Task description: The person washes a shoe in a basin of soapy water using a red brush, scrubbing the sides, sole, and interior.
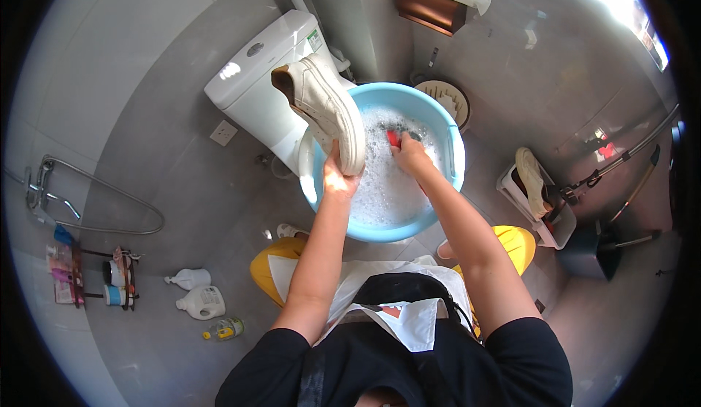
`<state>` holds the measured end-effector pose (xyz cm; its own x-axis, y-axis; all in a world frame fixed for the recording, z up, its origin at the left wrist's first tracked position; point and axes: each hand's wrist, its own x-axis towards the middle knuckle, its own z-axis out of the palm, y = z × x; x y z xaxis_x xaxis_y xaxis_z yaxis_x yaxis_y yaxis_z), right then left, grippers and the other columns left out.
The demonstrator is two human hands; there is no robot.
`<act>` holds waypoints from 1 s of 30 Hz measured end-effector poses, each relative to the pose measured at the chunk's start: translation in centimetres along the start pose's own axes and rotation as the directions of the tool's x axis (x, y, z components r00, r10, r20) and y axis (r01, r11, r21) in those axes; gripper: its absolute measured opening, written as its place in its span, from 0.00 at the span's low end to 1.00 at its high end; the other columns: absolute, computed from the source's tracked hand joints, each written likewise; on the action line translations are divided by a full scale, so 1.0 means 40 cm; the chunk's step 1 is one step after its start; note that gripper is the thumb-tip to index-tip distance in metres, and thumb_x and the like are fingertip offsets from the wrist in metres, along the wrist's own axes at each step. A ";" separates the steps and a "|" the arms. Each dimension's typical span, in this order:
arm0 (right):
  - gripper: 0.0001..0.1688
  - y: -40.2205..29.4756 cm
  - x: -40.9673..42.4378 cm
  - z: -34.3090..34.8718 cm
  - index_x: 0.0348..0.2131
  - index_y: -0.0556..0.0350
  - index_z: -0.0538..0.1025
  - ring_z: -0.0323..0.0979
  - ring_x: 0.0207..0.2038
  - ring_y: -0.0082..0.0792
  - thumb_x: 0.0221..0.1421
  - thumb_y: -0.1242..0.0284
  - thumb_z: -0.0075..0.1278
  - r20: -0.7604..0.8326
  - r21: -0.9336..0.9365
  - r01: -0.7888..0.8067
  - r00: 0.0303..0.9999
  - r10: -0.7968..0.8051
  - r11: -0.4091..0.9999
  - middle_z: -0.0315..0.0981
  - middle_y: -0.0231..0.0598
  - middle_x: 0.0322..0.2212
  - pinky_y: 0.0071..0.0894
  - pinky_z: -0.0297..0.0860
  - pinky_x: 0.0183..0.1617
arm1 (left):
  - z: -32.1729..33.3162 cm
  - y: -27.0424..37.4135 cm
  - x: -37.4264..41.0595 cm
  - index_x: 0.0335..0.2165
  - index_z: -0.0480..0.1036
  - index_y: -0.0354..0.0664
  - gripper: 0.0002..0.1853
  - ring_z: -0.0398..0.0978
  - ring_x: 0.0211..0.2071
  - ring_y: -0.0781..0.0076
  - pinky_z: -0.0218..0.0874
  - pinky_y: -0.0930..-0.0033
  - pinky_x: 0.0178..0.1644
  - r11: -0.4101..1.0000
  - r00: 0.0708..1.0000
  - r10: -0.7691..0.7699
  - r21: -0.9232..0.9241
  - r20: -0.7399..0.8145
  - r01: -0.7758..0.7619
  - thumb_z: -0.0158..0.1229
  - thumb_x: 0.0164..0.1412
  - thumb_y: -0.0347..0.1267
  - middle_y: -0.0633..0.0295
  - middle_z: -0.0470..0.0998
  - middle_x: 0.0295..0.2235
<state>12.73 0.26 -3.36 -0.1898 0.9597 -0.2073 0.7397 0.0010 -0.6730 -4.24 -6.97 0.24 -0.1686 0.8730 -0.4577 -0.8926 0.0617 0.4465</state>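
A white low-top shoe [327,105] with a brown lining is held by its toe end in my left hand [340,178], over the left side of a light blue plastic basin [378,234]. White suds [383,193] cover the water in the basin. My right hand [412,156] grips a red-handled tool [392,138], apparently a scrub brush, at the surface of the suds. Foam and my fingers hide most of it, so its bristles cannot be made out.
Behind the basin stands a white toilet [263,67]. A second shoe [530,179] rests on a white plastic container [564,231] at right, beside a dark bin [589,256]. White bottles [201,302] stand at left, below a shower hose [118,230]. A round lidded bin [438,92] adjoins the basin.
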 end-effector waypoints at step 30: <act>0.32 -0.156 -0.172 -0.049 0.52 0.37 0.70 0.72 0.31 0.35 0.46 0.61 0.59 -0.484 -0.008 0.775 0.550 -0.681 0.632 0.67 0.39 0.35 0.33 0.71 0.30 | 0.148 0.028 -0.029 0.42 0.67 0.41 0.20 0.71 0.40 0.60 0.65 0.58 0.46 0.999 1.000 -0.029 0.035 0.009 0.028 0.45 0.64 0.47 0.56 0.72 0.36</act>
<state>10.67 -5.79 3.65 -0.2957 0.6631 0.6876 0.3257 0.7467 -0.5799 -2.57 -5.04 5.81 -0.1389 0.8754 -0.4631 -0.8819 0.1034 0.4600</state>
